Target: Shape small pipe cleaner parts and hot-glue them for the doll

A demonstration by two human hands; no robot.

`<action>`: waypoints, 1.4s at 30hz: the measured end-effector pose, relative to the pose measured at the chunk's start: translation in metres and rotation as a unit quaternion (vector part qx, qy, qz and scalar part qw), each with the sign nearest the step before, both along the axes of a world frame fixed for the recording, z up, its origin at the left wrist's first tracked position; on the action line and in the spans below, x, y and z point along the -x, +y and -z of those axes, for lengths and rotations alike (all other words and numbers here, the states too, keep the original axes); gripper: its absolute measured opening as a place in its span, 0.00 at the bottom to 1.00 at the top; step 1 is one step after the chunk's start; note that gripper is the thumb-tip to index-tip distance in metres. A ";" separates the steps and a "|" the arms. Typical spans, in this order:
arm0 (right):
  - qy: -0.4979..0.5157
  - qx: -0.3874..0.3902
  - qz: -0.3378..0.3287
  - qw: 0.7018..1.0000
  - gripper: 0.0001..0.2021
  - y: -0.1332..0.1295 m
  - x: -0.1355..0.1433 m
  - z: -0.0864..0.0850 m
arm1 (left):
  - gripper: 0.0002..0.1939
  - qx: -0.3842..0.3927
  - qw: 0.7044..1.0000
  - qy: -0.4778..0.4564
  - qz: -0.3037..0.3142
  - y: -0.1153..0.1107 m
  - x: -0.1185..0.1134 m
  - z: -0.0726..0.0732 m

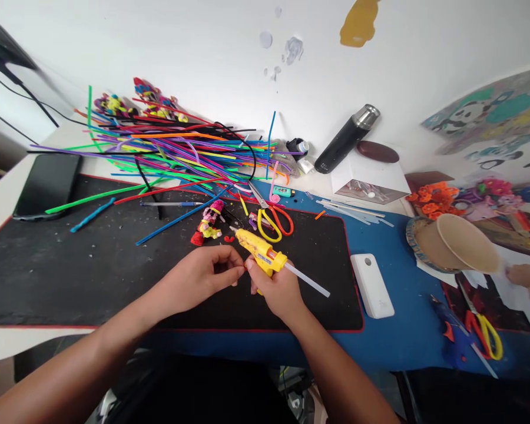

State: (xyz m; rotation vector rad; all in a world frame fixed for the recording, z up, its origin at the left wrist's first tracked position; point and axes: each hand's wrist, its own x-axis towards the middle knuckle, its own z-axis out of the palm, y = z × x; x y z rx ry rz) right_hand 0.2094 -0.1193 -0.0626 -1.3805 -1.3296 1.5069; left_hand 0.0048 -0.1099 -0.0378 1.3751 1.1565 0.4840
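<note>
My right hand [282,291] is wrapped round a yellow hot glue gun [257,247], its nozzle pointing up and left and a long clear glue stick sticking out of the back. Close beside it, my left hand [205,277] has thumb and forefinger pinched together; a tiny reddish bit shows between the two hands, too small to name. Just beyond the nozzle lies a small figure [210,221] of fuzzy pipe cleaner in pink, yellow and red. Scissors [271,219] with red and yellow handles rest behind the glue gun, near a little red curled piece [228,239].
Loose pipe cleaners [172,147] are heaped at the back left, by a phone [46,185]. A black flask [347,138], glue sticks [353,211] and a white power bank [373,285] are to the right. Another person's hand [525,280] is at the far right, near a paper bowl [466,244].
</note>
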 end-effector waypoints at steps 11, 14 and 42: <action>0.034 -0.002 0.009 0.999 0.15 -0.008 -0.002 0.001 | 0.17 0.003 0.999 -0.026 -0.021 -0.004 -0.002 -0.005; 0.035 0.011 0.010 0.999 0.15 -0.009 -0.001 -0.001 | 0.17 0.003 0.999 -0.028 -0.018 -0.006 -0.003 -0.005; 0.137 0.054 0.024 0.989 0.17 -0.017 0.003 0.001 | 0.17 -0.011 0.997 -0.056 -0.046 -0.019 -0.007 -0.006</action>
